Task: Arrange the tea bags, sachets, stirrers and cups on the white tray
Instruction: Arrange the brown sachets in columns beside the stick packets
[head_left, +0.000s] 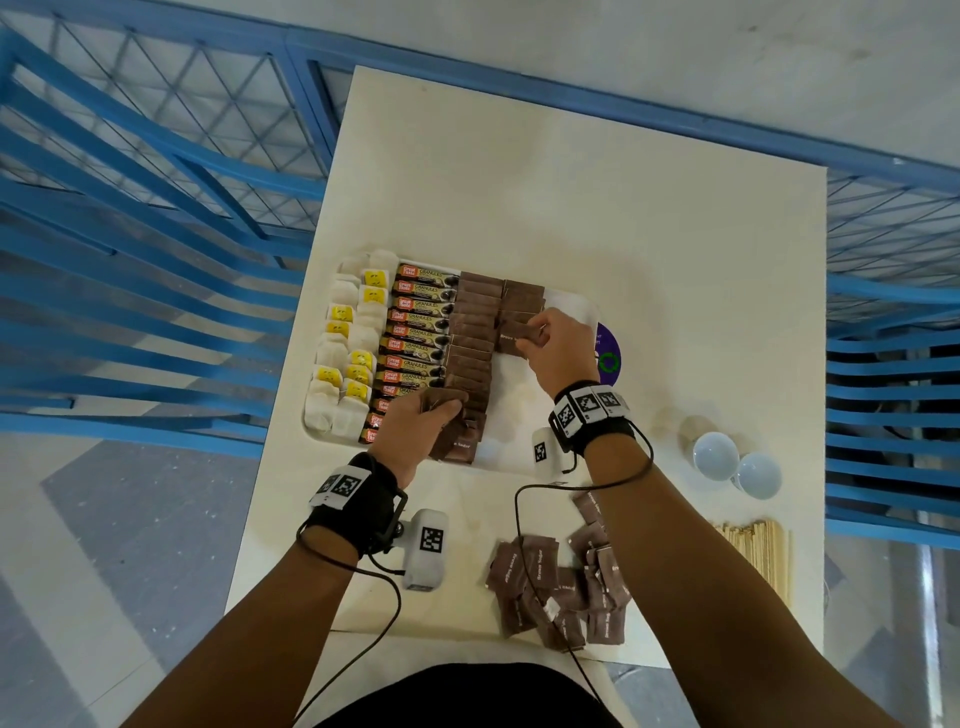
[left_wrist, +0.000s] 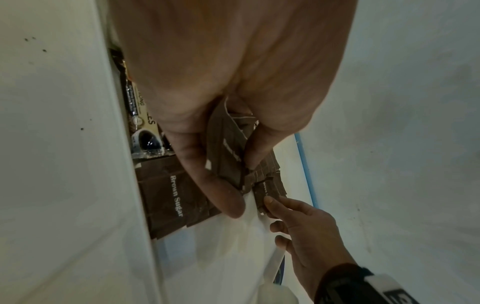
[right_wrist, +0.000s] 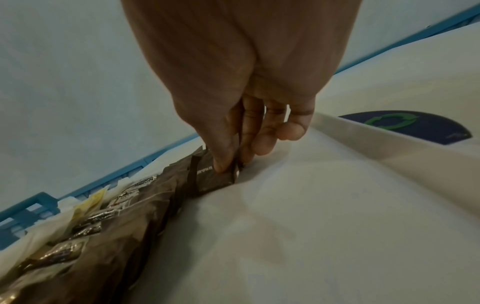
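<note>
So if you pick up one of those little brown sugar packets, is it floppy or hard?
Probably a bit floppy: the brown sugar sachet the right hand pinches is thin paper. Likely very light, since the left hand holds several sachets at once. It lies flat, so it shouldn't roll.

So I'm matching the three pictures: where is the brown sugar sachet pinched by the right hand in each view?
Head: centre, right of the brown rows, in the right hand, sachet.
Left wrist: lower centre, small, at the far fingertip, sachet.
Right wrist: centre, under the thumb, sachet.
Shared landmark: white tray.
</note>
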